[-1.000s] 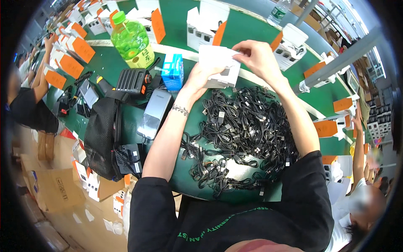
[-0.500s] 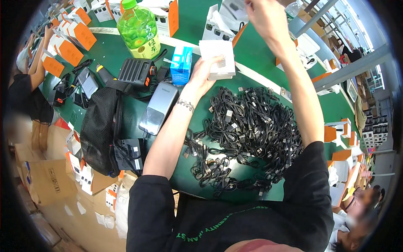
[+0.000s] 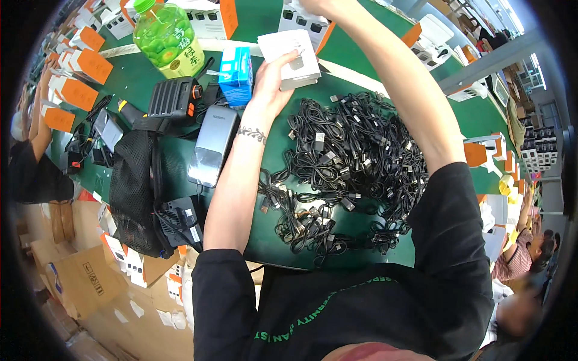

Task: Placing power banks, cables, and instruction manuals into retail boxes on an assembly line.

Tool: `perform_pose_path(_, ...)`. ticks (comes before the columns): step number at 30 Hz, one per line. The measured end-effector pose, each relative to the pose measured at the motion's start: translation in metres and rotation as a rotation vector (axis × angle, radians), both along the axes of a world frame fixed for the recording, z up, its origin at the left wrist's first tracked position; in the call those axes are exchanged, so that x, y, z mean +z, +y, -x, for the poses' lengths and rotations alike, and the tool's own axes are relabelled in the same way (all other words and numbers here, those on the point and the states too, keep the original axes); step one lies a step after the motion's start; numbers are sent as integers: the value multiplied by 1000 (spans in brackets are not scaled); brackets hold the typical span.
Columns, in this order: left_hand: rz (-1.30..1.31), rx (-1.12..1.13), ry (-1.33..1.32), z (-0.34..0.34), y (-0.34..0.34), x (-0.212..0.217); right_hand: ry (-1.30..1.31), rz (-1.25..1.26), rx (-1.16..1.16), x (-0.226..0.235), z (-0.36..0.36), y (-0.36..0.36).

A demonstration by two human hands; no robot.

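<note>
My left hand is closed round a stack of white leaflets, with its thumb lying on top. A blue carton stands just left of that hand. My right hand reaches to the top edge of the picture, over an open white-and-orange box; its fingers are mostly cut off, so their grip is hidden. Below both hands, a large heap of coiled black USB cables covers the green table. Alongside my left forearm lies a grey power bank.
A green-capped drink bottle, a black ribbed device and a black mesh pouch stand left. Rows of orange-flapped boxes line the far left. A metal beam crosses at right. Other people sit on both sides.
The whole view has shifted, with table items now higher and further left. My right hand has moved left to the open box. My left hand still holds the leaflets.
</note>
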State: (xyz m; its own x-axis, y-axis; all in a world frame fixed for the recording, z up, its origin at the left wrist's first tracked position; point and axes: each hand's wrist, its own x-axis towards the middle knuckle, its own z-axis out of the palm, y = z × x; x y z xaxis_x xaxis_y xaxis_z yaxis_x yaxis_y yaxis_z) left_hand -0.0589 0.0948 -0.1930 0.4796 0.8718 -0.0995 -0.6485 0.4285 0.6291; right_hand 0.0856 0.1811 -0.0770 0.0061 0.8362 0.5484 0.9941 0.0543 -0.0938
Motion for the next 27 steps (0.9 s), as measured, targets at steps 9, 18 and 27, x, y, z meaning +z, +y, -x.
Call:
perform_pose_path(9,35,44,5,13,-4,-1,-403,176,236,31,-10,-142)
perform_pose_path(18,-38,-6,-29,7,0,-4,-146,663,-37,-32,-98,-214)
perform_pose_path(27,-30,-17,-24,13,-4,0,381,216,256,34,-87,-170)
